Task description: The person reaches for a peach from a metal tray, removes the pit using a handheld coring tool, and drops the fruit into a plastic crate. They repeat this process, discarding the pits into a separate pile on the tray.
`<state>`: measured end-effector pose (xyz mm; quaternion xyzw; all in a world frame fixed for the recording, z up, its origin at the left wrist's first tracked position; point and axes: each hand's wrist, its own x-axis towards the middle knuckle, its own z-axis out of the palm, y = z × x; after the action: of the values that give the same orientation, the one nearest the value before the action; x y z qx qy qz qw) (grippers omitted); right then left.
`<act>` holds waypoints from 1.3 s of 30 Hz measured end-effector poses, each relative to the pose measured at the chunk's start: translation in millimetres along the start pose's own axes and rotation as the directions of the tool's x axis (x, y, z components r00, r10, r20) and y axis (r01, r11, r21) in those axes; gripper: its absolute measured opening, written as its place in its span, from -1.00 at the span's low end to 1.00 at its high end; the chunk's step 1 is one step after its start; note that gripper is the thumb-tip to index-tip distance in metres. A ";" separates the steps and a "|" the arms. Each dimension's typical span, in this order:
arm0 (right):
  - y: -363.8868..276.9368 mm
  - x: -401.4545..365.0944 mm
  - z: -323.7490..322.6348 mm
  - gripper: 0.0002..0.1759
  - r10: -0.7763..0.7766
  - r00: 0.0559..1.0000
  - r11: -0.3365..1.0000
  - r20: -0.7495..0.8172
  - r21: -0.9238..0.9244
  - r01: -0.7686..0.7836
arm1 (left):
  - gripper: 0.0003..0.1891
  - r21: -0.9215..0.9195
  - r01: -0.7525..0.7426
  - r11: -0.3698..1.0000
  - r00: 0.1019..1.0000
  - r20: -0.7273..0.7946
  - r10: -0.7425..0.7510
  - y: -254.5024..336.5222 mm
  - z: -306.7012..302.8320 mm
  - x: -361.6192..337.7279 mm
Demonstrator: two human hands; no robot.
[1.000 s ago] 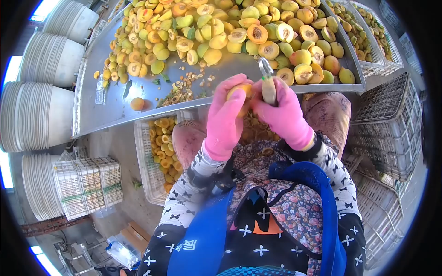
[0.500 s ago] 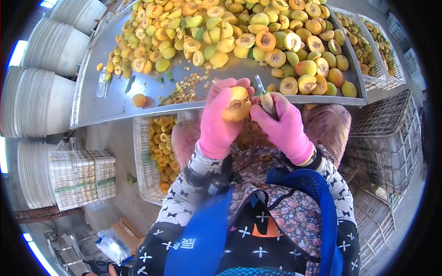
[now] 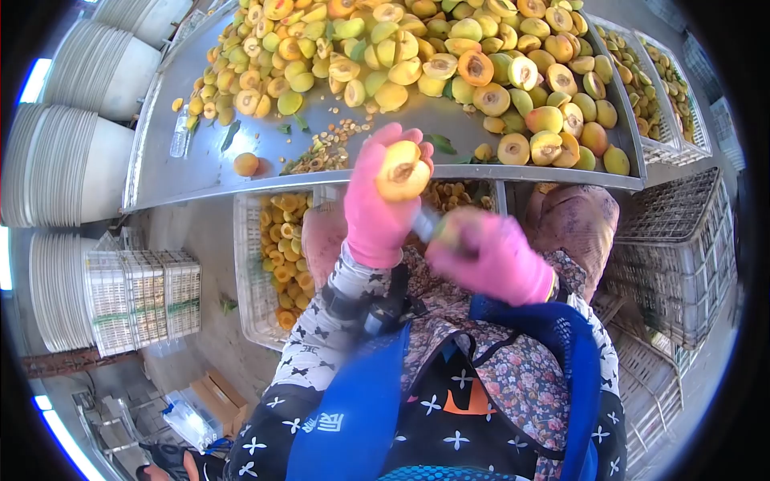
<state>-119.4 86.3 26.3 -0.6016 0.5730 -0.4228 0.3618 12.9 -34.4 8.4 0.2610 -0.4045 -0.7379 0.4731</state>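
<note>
My left hand (image 3: pixel 375 210), in a pink glove, holds a halved yellow fruit (image 3: pixel 403 171) with its cut face and brown hollow showing. Lower and to the right, my right hand (image 3: pixel 489 252), also pink-gloved and blurred, is wrapped around a small tool (image 3: pixel 425 226) whose metal end points toward my left hand. Both hands are at the near edge of a metal table (image 3: pixel 321 181). A large pile of whole and halved fruit (image 3: pixel 393 52) covers its far part. Loose pits (image 3: pixel 330 146) lie nearer, beside a single fruit (image 3: pixel 246 164).
A white crate (image 3: pixel 250 272) of fruit halves stands below the table at left. More fruit crates (image 3: pixel 666 120) are at the back right, with stacked crates (image 3: pixel 670 248) at right. White tubs (image 3: pixel 68 164) line the left. A plastic bottle (image 3: pixel 180 132) lies on the table.
My right hand has moved down with the tool, whose metal end now points left instead of up. My left hand has shifted slightly left, and the fruit's cut face shows more fully.
</note>
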 end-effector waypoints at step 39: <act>60.5 9.4 54.4 -0.74 0.058 0.995 0.992 -0.076 0.118 -0.049 | -0.67 0.201 -0.057 0.978 0.984 -0.152 0.088 -28.3 3.8 -7.0</act>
<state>-92.6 69.3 -49.2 -0.5467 0.5775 -0.4691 0.3842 -1.0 -20.3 -13.4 0.3495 -0.4450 -0.6535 0.5028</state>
